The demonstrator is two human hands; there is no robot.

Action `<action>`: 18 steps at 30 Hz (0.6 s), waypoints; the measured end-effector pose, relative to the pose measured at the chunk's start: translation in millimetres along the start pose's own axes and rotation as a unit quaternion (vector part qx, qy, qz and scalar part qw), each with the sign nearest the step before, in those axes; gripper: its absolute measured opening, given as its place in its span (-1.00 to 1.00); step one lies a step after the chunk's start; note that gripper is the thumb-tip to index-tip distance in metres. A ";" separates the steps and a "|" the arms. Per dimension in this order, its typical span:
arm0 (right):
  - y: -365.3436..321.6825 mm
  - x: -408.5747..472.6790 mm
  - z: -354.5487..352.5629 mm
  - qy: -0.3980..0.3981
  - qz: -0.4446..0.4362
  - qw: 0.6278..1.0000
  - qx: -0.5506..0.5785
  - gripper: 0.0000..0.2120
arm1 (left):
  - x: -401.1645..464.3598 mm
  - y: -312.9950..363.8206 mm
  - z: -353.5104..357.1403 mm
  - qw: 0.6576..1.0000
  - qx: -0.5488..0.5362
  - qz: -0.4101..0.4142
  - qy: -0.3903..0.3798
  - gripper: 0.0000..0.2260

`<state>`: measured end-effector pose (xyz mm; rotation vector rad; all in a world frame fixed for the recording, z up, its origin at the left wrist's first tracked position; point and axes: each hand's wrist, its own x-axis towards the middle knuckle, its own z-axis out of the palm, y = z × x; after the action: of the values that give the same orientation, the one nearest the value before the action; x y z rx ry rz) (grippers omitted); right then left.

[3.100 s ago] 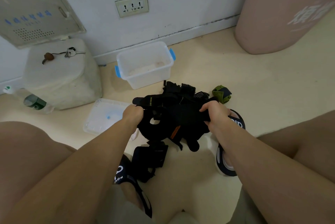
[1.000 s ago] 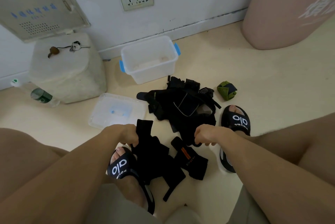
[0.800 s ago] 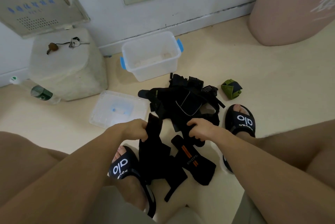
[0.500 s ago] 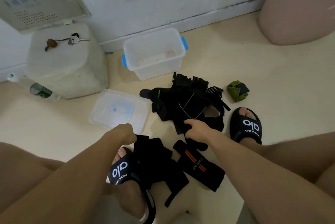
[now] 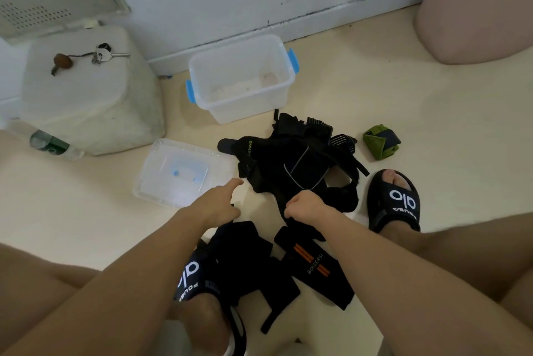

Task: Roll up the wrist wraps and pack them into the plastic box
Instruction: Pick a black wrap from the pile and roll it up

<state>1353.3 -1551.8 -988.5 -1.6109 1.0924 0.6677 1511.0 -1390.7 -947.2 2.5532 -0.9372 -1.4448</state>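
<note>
The right hand [image 5: 305, 207] is curled into a fist around a fold of black strap at the near edge of the pile of black wrist wraps [image 5: 300, 165], gripping it from above. The left hand [image 5: 219, 202] is loose and holds nothing, its fingers reaching forward over the floor between the pile and the clear lid [image 5: 181, 174]. Just below the hands, a wrap with orange stripes [image 5: 314, 266] lies flat between the feet, and a plain black wrap [image 5: 248, 251] lies beside it, partly draped over the left sandal [image 5: 190, 277]. The right sandal [image 5: 395, 200] sits just to the right of the pile. Beyond the pile stands the plastic box [image 5: 242, 78] (blue latches at both ends, open, nothing packed in it). A green rolled wrap [image 5: 380, 140] lies apart to the right. On the white block [image 5: 86, 96] at left rest some keys [image 5: 98, 57], with a bottle [image 5: 49, 143] lying beside it
</note>
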 end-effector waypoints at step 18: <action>-22.7 -81.2 -29.7 -0.197 -0.088 0.922 0.322 -0.65 | -53.8 61.5 -3.7 0.856 -0.483 -0.099 -0.153 -0.43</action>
<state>1335.7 -1552.4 -900.8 -0.9356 0.7453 0.4210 1464.6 -1412.8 -883.6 1.7049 0.1135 -1.7709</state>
